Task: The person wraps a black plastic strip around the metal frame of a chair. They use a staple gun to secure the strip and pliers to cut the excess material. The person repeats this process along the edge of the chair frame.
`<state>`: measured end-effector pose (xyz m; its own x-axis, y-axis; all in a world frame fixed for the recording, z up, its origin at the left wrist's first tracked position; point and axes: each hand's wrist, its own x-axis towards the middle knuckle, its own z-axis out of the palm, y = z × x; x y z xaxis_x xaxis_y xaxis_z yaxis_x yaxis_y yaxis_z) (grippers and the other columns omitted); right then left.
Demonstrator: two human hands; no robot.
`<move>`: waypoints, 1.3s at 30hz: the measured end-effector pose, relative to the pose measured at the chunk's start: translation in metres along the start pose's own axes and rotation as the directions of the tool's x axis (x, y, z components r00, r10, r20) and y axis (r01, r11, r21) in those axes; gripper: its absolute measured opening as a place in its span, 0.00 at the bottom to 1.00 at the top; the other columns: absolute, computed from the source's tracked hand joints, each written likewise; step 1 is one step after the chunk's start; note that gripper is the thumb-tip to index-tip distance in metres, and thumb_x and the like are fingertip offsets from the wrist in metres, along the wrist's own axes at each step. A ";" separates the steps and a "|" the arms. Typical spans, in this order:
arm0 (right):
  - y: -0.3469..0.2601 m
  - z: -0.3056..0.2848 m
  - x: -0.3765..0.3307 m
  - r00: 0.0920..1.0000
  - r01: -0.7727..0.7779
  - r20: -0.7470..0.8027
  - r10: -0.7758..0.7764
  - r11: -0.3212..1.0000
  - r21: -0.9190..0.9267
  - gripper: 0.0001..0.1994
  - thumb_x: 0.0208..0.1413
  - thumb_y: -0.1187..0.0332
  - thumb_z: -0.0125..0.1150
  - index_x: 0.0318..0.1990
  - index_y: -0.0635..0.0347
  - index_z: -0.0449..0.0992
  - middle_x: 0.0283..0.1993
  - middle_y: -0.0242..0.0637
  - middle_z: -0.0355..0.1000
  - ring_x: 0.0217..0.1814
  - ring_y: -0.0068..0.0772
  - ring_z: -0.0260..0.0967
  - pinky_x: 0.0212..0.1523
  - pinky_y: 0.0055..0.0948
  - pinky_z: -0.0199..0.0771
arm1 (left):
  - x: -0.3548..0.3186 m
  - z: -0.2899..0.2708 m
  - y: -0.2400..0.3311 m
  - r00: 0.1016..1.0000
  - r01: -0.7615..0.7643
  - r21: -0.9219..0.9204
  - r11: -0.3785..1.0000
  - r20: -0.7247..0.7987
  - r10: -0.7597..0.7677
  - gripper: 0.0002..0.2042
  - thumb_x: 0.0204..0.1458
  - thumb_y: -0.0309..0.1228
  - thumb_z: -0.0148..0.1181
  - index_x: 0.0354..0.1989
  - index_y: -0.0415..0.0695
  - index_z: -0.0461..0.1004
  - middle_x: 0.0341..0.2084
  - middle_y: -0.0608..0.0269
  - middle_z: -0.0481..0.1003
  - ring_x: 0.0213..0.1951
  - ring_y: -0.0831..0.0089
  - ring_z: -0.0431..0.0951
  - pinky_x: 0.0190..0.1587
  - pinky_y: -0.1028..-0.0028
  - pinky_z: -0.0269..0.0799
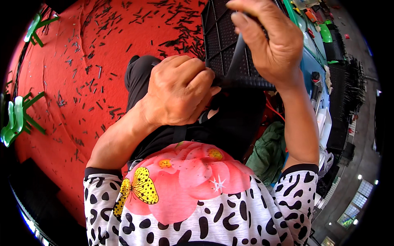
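A black woven mesh panel point(219, 35) with a thick rolled edge point(250, 84) rests over my lap. My left hand point(178, 92) is clenched at that rolled edge, fingers curled tight where the weave meets it. My right hand point(271, 39) is raised above the panel, gripping a flat black strip point(237, 59) that runs down from my fingers toward the edge. My dark trousers point(141, 76) show behind the left hand.
A red floor point(82, 82) littered with several short black strip offcuts spreads to the left. Green plastic stools point(18, 119) stand at the left rim. A dark green cloth point(269, 153) lies at my right side; stacked black woven pieces point(342, 94) and clutter fill the right.
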<state>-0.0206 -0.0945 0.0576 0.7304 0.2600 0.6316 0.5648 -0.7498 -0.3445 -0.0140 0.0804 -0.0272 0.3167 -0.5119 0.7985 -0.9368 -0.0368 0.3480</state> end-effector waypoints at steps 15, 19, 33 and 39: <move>-0.013 -0.008 -0.030 0.825 -0.556 0.421 0.378 0.676 0.483 0.05 0.46 0.78 0.61 0.33 0.64 0.76 0.24 0.37 0.71 0.27 0.22 0.70 0.30 0.25 0.70 | 0.001 0.001 -0.003 0.999 -0.033 -0.013 0.999 0.016 0.033 0.16 0.32 0.26 0.66 0.32 0.34 0.72 0.20 0.57 0.67 0.18 0.63 0.67 0.20 0.67 0.63; 0.002 -0.001 -0.029 0.825 -0.565 0.416 0.383 0.594 0.572 0.05 0.45 0.78 0.62 0.31 0.67 0.75 0.25 0.37 0.73 0.25 0.22 0.70 0.28 0.23 0.70 | 0.001 0.000 -0.003 0.998 -0.013 -0.002 1.000 0.060 0.013 0.15 0.32 0.26 0.66 0.30 0.34 0.72 0.20 0.57 0.67 0.18 0.63 0.67 0.21 0.67 0.63; 0.003 0.007 -0.033 0.722 -0.690 0.548 0.422 0.501 0.523 0.06 0.40 0.76 0.65 0.29 0.65 0.76 0.24 0.39 0.74 0.27 0.26 0.72 0.32 0.27 0.71 | 0.006 -0.002 0.003 0.996 0.007 0.048 0.999 0.093 -0.012 0.12 0.34 0.28 0.66 0.25 0.33 0.71 0.21 0.52 0.69 0.19 0.60 0.68 0.24 0.66 0.65; 0.004 0.009 -0.032 0.740 -0.668 0.514 0.433 0.564 0.486 0.08 0.39 0.74 0.67 0.28 0.65 0.76 0.23 0.42 0.73 0.26 0.32 0.72 0.31 0.30 0.71 | 0.006 0.000 0.001 0.998 0.001 0.024 1.000 0.061 -0.003 0.10 0.36 0.26 0.64 0.26 0.33 0.72 0.20 0.54 0.69 0.19 0.60 0.68 0.23 0.66 0.65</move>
<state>-0.0387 -0.1003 0.0295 0.9827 0.1810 -0.0388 0.0176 -0.3003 -0.9537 -0.0126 0.0776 -0.0219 0.3096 -0.5631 0.7662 -0.9398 -0.0584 0.3368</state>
